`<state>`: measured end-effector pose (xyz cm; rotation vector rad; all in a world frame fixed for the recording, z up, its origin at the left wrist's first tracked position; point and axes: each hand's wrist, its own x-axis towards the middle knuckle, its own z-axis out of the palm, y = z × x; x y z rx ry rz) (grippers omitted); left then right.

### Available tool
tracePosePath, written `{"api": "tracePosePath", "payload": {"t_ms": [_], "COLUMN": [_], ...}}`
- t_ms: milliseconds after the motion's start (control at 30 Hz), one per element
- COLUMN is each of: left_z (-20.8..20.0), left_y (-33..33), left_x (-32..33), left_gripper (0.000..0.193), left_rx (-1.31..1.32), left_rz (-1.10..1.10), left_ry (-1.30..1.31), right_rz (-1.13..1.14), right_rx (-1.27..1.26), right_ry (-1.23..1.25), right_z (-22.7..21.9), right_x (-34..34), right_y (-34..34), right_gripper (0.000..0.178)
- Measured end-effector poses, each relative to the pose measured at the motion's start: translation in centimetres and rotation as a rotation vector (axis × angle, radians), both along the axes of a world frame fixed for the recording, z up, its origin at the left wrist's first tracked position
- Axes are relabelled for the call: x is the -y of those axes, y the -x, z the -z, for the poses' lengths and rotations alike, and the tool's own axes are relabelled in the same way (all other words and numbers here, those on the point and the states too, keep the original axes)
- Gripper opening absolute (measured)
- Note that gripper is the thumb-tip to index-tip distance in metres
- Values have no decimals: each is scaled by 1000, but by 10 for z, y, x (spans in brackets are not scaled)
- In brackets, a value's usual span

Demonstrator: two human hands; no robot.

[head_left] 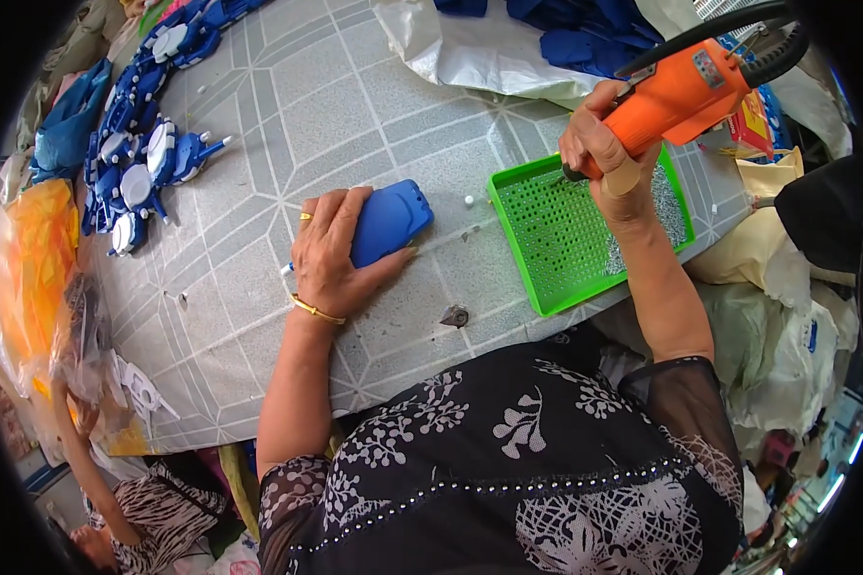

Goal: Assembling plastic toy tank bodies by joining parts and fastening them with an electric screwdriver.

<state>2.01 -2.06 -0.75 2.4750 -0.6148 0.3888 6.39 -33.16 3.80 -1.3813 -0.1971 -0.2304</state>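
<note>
A flat blue plastic casing [389,222] lies on the table under my left hand [338,251], whose fingers and thumb close around its left and near sides. My right hand [606,153] is wrapped around an orange electric screwdriver [676,96], its tip pointing down and left over a green perforated tray [532,273]. Small silvery screws [669,206] are heaped along the tray's right side, partly hidden by my right wrist and forearm. A tiny white piece [469,201] rests on the table between the casing and the tray.
Several blue and white assembled pieces [136,182] pile up at the far left. Blue parts [585,43] lie on white plastic sheeting at the back. A small dark metal piece [455,315] sits near the front edge. Another person's arm [86,460] reaches toward orange plastic bags [38,259] at left.
</note>
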Motion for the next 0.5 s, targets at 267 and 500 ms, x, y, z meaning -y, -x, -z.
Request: {"api": "tracePosePath", "payload": {"t_ms": [267,500], "left_z": [-1,-5], "left_y": [-1,6], "left_x": [0,1], "left_gripper": [71,72], "left_rx": [12,-24], "left_rz": [6,-14], "left_ry": [4,5], "right_rz": [-11,-120], "right_rx": [3,92], "right_ry": [23,-174], "right_z": [-1,-36], "right_x": [-1,-11], "right_y": [4,-4], "right_gripper": [18,16]}}
